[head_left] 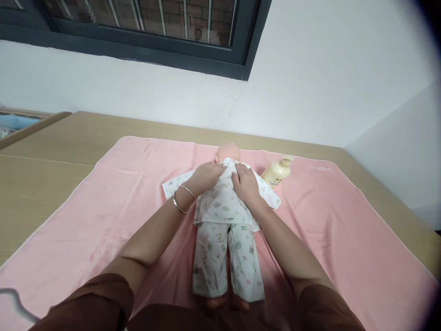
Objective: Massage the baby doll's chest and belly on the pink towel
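Note:
A baby doll (228, 153) lies on a pink blanket, its bald head away from me and its feet toward me. It wears a white printed pajama top (220, 204) and matching pants (211, 259). My left hand (207, 177) rests with fingers stretched out on the left of the upper torso, a silver bangle (176, 202) round the wrist. On the right of the torso lies my right hand (246, 184), flat with its fingers extended. The doll's sleeves spread out to both sides. Which way its face points, I cannot tell.
A cream pump bottle (276, 172) leans tilted beside the doll's right-hand sleeve. The pink blanket (113, 197) covers much of a wooden surface (51, 179). Behind it rises a white wall (206, 103) with a dark-framed window (237, 59). A grey cord (17, 301) lies at lower left.

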{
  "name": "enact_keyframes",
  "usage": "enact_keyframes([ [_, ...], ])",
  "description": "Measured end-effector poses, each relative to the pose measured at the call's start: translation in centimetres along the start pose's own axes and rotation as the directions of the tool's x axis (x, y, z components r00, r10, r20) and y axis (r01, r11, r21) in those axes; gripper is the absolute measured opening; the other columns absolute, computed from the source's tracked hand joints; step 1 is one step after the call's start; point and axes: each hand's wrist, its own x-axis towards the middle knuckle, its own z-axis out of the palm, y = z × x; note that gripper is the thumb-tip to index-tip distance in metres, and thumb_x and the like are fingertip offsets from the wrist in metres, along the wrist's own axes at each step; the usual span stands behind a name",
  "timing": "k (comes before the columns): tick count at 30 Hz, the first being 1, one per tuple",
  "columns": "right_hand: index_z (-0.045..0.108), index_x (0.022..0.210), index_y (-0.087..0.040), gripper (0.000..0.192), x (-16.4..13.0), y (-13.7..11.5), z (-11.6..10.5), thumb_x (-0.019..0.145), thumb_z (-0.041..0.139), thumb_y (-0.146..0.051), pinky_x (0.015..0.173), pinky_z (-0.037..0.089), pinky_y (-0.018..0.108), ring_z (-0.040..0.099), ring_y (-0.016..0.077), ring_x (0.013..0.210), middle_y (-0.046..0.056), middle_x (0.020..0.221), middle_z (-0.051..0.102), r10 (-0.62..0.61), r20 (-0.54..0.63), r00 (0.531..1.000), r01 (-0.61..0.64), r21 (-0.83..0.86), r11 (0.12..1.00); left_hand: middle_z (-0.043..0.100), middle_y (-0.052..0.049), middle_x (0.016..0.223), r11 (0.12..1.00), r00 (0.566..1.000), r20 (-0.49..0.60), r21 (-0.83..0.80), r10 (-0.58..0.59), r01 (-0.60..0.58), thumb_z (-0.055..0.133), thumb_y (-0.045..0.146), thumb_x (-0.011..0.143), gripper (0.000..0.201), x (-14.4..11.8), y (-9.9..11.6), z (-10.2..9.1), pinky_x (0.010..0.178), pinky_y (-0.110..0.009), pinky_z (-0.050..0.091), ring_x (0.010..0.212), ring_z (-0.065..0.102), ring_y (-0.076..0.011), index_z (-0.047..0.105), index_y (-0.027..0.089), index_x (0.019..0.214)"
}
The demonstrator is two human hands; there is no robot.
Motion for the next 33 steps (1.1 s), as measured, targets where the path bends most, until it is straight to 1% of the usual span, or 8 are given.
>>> enact_keyframes([
  [5,0.047,0.140,-0.010,0.050,0.0,0.0,0.0,0.099,0.030,-0.033,0.115,0.025,0.046,0.039,0.0273,0.137,0.015,0.144,0.048,0.004,0.001,1.000,-0.004,-0.010,1.000,0.071,-0.004,0.101,0.998,0.998,0.011,-0.037,-0.058,0.059,0.038,0.008,0.088,0.033,0.0,-0.1,-0.5,0.079,-0.031,0.048,0.091,0.064,-0.0203,0.064,0.023,0.101],
  [9,0.049,0.137,-0.008,0.047,-0.3,-0.9,-0.6,0.099,0.029,-0.029,0.113,0.027,0.046,0.043,0.0277,0.133,0.017,0.139,0.052,-0.023,-0.013,1.000,0.021,-0.101,0.995,0.070,-0.006,0.101,0.993,0.993,-0.050,-0.065,-0.104,0.101,0.037,0.020,0.094,0.027,0.5,0.2,0.3,0.085,-0.033,0.048,0.096,0.063,-0.0217,0.064,0.020,0.098],
  [13,0.060,0.121,-0.006,0.043,-1.3,-2.5,-1.6,0.100,0.028,-0.027,0.111,0.028,0.045,0.058,0.0279,0.113,0.020,0.116,0.066,-0.069,-0.024,0.997,0.061,-0.236,0.970,0.069,-0.007,0.102,0.993,0.990,-0.092,-0.057,-0.107,0.102,0.040,0.027,0.094,0.025,0.8,0.5,1.0,0.087,-0.036,0.047,0.097,0.062,-0.0235,0.061,0.018,0.101],
  [15,0.062,0.119,-0.007,0.042,-1.8,-3.0,-1.9,0.100,0.029,-0.026,0.112,0.026,0.046,0.059,0.0276,0.111,0.019,0.114,0.067,-0.095,-0.031,0.995,0.084,-0.259,0.962,0.068,-0.009,0.104,0.993,0.989,-0.091,-0.038,-0.116,0.113,0.040,0.031,0.095,0.027,0.8,0.6,1.3,0.088,-0.038,0.047,0.098,0.061,-0.0248,0.060,0.016,0.103],
  [19,0.058,0.127,-0.010,0.042,-1.7,-2.7,-1.8,0.099,0.031,-0.025,0.114,0.026,0.045,0.051,0.0269,0.125,0.018,0.131,0.059,-0.082,-0.018,0.996,0.078,-0.169,0.983,0.064,-0.016,0.113,0.988,0.981,-0.117,-0.010,-0.153,0.153,0.037,0.035,0.096,0.037,0.8,0.7,2.4,0.097,-0.045,0.042,0.108,0.057,-0.0292,0.057,0.010,0.114],
  [22,0.051,0.136,-0.010,0.046,-0.9,-1.6,-1.5,0.099,0.033,-0.028,0.114,0.028,0.046,0.041,0.0276,0.136,0.017,0.142,0.049,-0.024,0.026,0.999,0.025,-0.050,0.998,0.063,-0.017,0.117,0.983,0.965,-0.191,-0.065,-0.179,0.169,0.036,0.034,0.096,0.038,0.9,0.8,3.9,0.101,-0.045,0.040,0.112,0.055,-0.0288,0.055,0.010,0.118],
  [28,0.039,0.145,-0.007,0.053,-0.5,-1.1,-1.7,0.099,0.033,-0.033,0.117,0.023,0.049,0.022,0.0283,0.146,0.018,0.154,0.031,0.016,-0.042,0.999,-0.012,0.091,0.996,0.061,-0.017,0.125,0.948,0.874,-0.385,-0.230,-0.296,0.220,0.042,0.029,0.094,0.037,1.0,1.2,6.4,0.109,-0.046,0.035,0.122,0.051,-0.0285,0.055,0.010,0.123],
  [33,0.049,0.139,-0.010,0.049,-1.1,-1.9,-0.7,0.096,0.032,-0.026,0.118,0.018,0.052,0.028,0.0271,0.144,0.016,0.151,0.038,-0.033,0.002,0.999,0.033,0.142,0.989,0.063,-0.013,0.123,0.920,0.848,-0.417,-0.346,-0.326,0.183,0.041,0.026,0.093,0.034,0.8,0.9,6.9,0.109,-0.045,0.037,0.118,0.054,-0.0255,0.058,0.014,0.119],
])
